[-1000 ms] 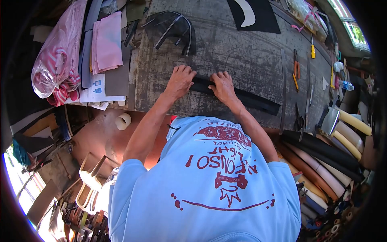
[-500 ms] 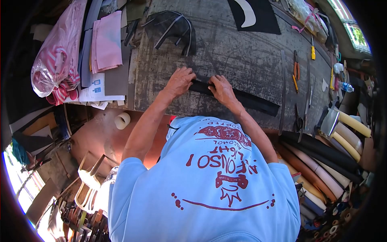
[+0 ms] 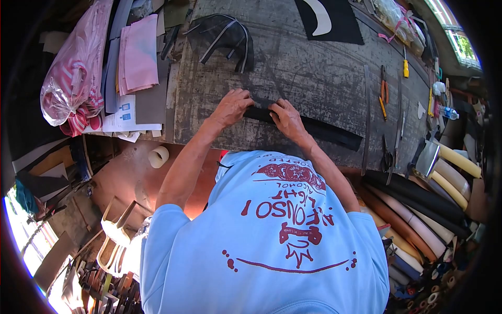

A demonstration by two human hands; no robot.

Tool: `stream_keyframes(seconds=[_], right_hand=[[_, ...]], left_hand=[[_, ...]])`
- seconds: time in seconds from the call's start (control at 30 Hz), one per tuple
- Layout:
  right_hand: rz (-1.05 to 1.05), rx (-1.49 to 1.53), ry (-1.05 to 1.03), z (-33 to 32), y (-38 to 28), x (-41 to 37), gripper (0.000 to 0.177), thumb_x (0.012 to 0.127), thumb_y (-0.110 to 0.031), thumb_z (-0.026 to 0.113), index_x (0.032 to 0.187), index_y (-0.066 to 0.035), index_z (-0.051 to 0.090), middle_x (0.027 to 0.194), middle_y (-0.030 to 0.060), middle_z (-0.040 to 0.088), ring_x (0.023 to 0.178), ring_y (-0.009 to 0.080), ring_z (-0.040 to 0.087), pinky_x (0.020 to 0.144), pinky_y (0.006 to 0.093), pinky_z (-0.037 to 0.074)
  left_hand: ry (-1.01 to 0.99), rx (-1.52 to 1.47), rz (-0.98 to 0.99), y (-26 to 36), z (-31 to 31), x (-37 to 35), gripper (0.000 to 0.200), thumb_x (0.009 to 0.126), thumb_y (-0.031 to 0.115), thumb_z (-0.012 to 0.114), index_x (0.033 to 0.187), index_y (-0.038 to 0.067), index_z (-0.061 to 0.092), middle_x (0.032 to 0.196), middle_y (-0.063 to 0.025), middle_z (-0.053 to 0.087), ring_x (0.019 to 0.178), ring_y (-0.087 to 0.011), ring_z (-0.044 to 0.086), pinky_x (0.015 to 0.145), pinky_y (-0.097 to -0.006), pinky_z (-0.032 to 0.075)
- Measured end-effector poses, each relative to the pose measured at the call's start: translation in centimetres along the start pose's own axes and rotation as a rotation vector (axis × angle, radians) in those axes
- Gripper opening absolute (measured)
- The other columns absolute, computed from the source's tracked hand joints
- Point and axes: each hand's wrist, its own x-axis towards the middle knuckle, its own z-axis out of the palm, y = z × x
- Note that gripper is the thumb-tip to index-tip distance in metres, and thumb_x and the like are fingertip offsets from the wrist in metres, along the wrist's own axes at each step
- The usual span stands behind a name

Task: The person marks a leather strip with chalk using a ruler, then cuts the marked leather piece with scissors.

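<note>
A long black strip of material [image 3: 329, 133] lies slantwise along the near edge of the worktable [image 3: 314, 78]. My left hand [image 3: 233, 107] grips its left end, with the fingers curled down over it. A short way to the right, my right hand [image 3: 286, 118] pinches the strip's upper edge between thumb and fingers. Between the hands a short dark stretch of strip shows, and the rest runs out to the right under my right wrist. My fingertips are partly hidden.
Beyond my hands lies a black mesh piece with pale-edged bands [image 3: 225, 42]. Black sheet [image 3: 345, 26] bears a white crescent. To the right are pliers [image 3: 385, 86], a yellow-handled screwdriver [image 3: 406, 68], scissors [image 3: 387, 157] and metal rulers [image 3: 366, 120]. Pink cloth [image 3: 140, 55] lies left.
Both hands have shifted only very slightly, keeping their hold on the black strip. Everything else stays in place.
</note>
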Motion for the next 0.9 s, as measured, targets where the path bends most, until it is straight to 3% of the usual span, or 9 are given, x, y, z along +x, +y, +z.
stream_keyframes(seconds=[0.43,0.9], right_hand=[[0.001,-0.028,0.068,0.02,-0.37,-0.07,0.028,0.088,-0.005,0.067,0.115,-0.005,0.06,0.1,0.0152,0.058,0.098,0.036,0.056,0.087,0.0467,0.045],[-0.004,-0.046,0.035,-0.01,-0.05,-0.04,0.022,0.087,-0.006,0.068,0.108,-0.004,0.063,0.097,0.0136,0.057,0.095,0.0347,0.055,0.084,0.0455,0.044]], left_hand=[[0.003,0.054,-0.048,0.03,-0.33,0.11,0.027,0.078,0.001,0.073,0.103,0.007,0.066,0.1,-0.0077,0.058,0.102,-0.0284,0.057,0.091,-0.0407,0.045],[-0.012,0.001,-0.052,0.05,-0.58,0.31,0.02,0.082,0.003,0.07,0.1,0.009,0.066,0.098,-0.0066,0.056,0.101,-0.0273,0.055,0.09,-0.0412,0.044]])
